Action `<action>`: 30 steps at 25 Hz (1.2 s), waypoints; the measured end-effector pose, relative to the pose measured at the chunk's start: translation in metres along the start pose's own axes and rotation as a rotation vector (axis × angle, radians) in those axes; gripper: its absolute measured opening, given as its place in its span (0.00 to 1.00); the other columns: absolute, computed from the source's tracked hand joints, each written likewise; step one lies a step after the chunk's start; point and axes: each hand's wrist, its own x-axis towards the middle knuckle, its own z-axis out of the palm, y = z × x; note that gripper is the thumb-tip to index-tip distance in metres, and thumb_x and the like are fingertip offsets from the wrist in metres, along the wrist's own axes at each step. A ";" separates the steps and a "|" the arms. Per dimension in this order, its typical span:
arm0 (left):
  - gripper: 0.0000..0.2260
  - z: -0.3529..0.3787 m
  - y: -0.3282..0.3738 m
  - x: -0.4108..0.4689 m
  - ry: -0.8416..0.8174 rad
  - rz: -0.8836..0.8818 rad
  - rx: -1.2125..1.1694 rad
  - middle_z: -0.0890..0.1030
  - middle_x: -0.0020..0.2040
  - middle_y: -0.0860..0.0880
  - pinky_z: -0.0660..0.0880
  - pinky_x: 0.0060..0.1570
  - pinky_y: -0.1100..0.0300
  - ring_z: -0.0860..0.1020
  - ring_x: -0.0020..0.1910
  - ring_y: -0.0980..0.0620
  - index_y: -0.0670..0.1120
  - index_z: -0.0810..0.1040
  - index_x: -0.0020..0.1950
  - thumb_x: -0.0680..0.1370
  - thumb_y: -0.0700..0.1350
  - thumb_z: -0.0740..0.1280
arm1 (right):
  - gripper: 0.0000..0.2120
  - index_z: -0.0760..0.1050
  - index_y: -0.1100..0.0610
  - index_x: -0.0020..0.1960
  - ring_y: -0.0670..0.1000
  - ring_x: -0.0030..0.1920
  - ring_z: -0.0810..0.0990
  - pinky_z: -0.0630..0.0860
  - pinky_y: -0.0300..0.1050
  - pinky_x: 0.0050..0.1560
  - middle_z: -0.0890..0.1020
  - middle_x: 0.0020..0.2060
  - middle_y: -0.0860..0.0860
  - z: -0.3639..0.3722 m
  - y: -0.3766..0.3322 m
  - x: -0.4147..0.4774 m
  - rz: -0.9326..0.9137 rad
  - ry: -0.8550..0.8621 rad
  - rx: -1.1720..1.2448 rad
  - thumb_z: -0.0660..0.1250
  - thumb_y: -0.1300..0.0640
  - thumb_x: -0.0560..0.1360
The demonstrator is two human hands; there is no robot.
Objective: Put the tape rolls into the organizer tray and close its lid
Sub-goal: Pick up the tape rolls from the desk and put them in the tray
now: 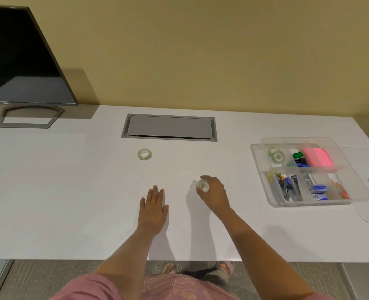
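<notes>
White desk [49, 191] surface is filling most of the view, with a person standing at its near edge. Their right hand [211, 193] is gripping a clear tape roll [203, 185], fingers [205, 177] clamped around its rim, near the middle of the desk; the roll is tilted on edge, its open core facing toward the camera and slightly left. Their left hand [153, 208] is lying flat on the desk, fingers together and extended away from the body, holding nothing.

A second clear tape roll [144, 154] is lying flat farther back, its hole facing up, well apart from both hands and near a grey cable hatch [169, 127].

To the right, a clear organizer tray [259, 167] is sitting with its long axis running away from the person. Another clear roll [276, 156] is resting in its far-left compartment. Other compartments are holding pink notes, staple boxes and clips. Its clear lid [367, 191] is lying on the desk beside the tray's right side, close to the desk's right edge.

Bare desk is stretching between the right hand and the tray.
</notes>
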 end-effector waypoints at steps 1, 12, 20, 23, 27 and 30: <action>0.25 0.000 0.005 0.002 0.000 0.003 0.001 0.40 0.80 0.46 0.43 0.78 0.49 0.42 0.79 0.48 0.47 0.43 0.78 0.84 0.51 0.48 | 0.22 0.73 0.53 0.66 0.54 0.61 0.77 0.68 0.37 0.56 0.77 0.61 0.54 -0.009 0.003 0.006 0.016 0.026 0.023 0.69 0.56 0.73; 0.25 0.011 0.100 0.037 -0.007 0.013 0.041 0.42 0.80 0.45 0.47 0.77 0.49 0.45 0.79 0.47 0.46 0.45 0.79 0.83 0.50 0.49 | 0.22 0.73 0.61 0.65 0.57 0.63 0.74 0.70 0.44 0.61 0.75 0.63 0.59 -0.137 0.070 0.073 -0.044 0.234 -0.075 0.70 0.62 0.72; 0.25 0.020 0.170 0.069 0.012 -0.017 0.050 0.43 0.80 0.45 0.48 0.77 0.48 0.46 0.79 0.47 0.46 0.45 0.79 0.84 0.50 0.49 | 0.22 0.71 0.61 0.66 0.60 0.58 0.76 0.76 0.47 0.53 0.71 0.63 0.60 -0.202 0.136 0.114 0.025 0.261 -0.174 0.69 0.63 0.72; 0.25 0.023 0.189 0.080 0.009 -0.027 0.042 0.43 0.80 0.45 0.48 0.77 0.48 0.45 0.79 0.48 0.46 0.45 0.79 0.84 0.50 0.48 | 0.23 0.70 0.60 0.66 0.59 0.61 0.75 0.76 0.49 0.54 0.73 0.63 0.59 -0.211 0.148 0.129 -0.014 0.202 -0.235 0.69 0.63 0.73; 0.25 0.027 0.200 0.087 0.009 -0.052 0.043 0.42 0.80 0.45 0.47 0.77 0.49 0.45 0.79 0.48 0.47 0.44 0.79 0.84 0.51 0.48 | 0.22 0.69 0.61 0.67 0.58 0.64 0.72 0.75 0.50 0.58 0.74 0.64 0.58 -0.213 0.152 0.151 -0.049 0.111 -0.292 0.67 0.63 0.74; 0.25 0.030 0.201 0.089 0.058 -0.052 0.061 0.44 0.80 0.45 0.48 0.77 0.49 0.47 0.79 0.47 0.47 0.46 0.79 0.83 0.51 0.49 | 0.21 0.69 0.62 0.68 0.57 0.66 0.72 0.74 0.50 0.62 0.74 0.65 0.58 -0.210 0.153 0.165 -0.084 0.048 -0.358 0.66 0.62 0.76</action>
